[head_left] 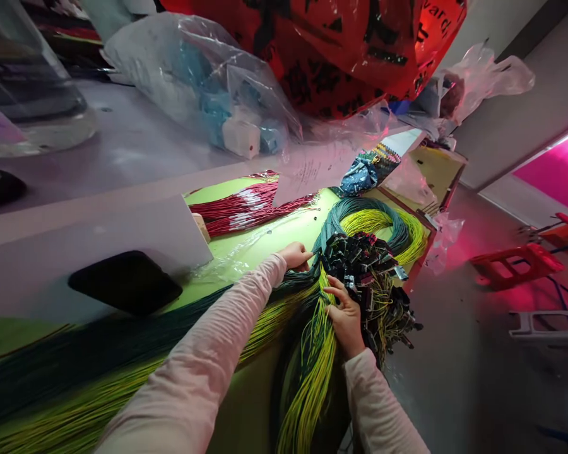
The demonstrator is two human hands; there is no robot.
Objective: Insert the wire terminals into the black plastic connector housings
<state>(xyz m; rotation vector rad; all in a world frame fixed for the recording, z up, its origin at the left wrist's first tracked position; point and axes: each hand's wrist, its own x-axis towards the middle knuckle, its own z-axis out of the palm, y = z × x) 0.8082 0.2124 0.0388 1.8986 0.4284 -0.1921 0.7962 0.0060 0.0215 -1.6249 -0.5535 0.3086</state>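
Observation:
My left hand (296, 256) is closed in a pinch beside the dark green wires at the connector bundle. What its fingertips hold is too small to make out. Just below and to the right, my right hand (345, 314) curls its fingers round a bundle of yellow and green wires (312, 384) that hangs over the table's near edge. Many black connectors (355, 255) are massed at the wire ends beside both hands. Behind them lies a coil of dark green wire (334, 217) with yellow wire (372, 221). Long dark green wires (123, 337) run left beneath my left forearm.
Red wires (246, 208) with white bands lie under the shelf (137, 135). A black phone-like object (125, 282) rests against the white panel. Above are a clear plastic bag (189, 82) and a red bag (331, 57). Stools (520, 265) stand on the floor at right.

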